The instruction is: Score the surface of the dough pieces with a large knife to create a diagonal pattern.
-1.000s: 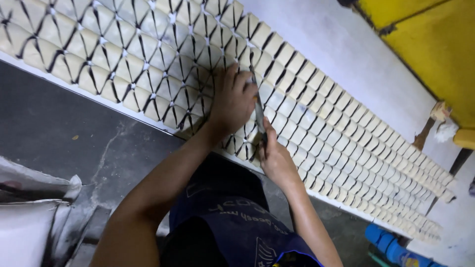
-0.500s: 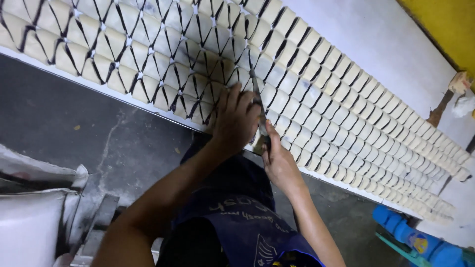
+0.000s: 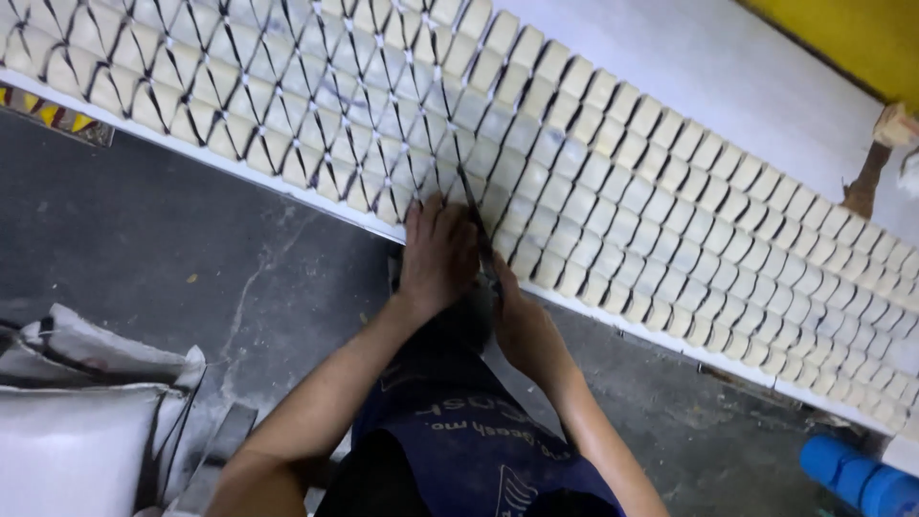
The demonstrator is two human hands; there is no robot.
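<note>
A long sheet of small cream tiles (image 3: pixel 670 191) lies across a white board (image 3: pixel 287 182). Its left part is spread apart with dark gaps between the pieces; the right part is packed tight. My left hand (image 3: pixel 438 254) presses flat on the tiles near the board's front edge. My right hand (image 3: pixel 522 321) grips a thin dark blade tool (image 3: pixel 476 215), whose tip points up into the seam between tile rows, right beside my left fingers.
Dark cracked concrete floor (image 3: pixel 191 278) lies before the board. White sacks (image 3: pixel 77 412) sit at the lower left. A blue cylinder (image 3: pixel 862 479) lies at the lower right. A yellow surface (image 3: pixel 852 33) and a wooden block (image 3: pixel 895 124) are at the upper right.
Both hands have shifted down toward the board's front edge, and the blade has drawn down the seam. The view has tilted slightly, showing more floor.
</note>
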